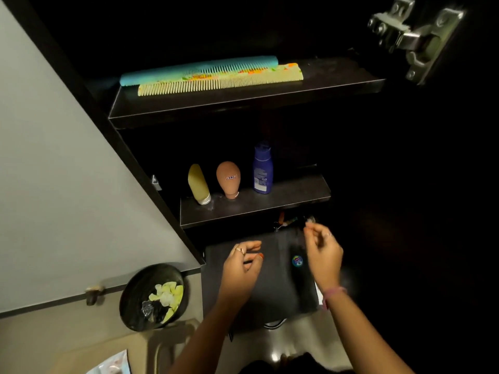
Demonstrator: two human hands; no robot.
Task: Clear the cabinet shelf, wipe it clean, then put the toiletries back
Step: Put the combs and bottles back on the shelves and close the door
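Both hands hover over the dark bottom ledge (259, 287): the left hand (241, 268) loosely curled, grasping nothing; the blurred right hand (322, 255) I cannot tell. Above them, on the dark middle shelf (283, 201), stand a yellow inverted tube (198, 184), a tan bulb-shaped bottle (228, 178) and a blue plastic bottle (262, 168).

2 combs (210, 75) on upper shelf, 3 toiletry containers (228, 179) on middle shelf, 1 black bin (154, 296), 1 door hinge (415, 36), 2 hands (241, 268)
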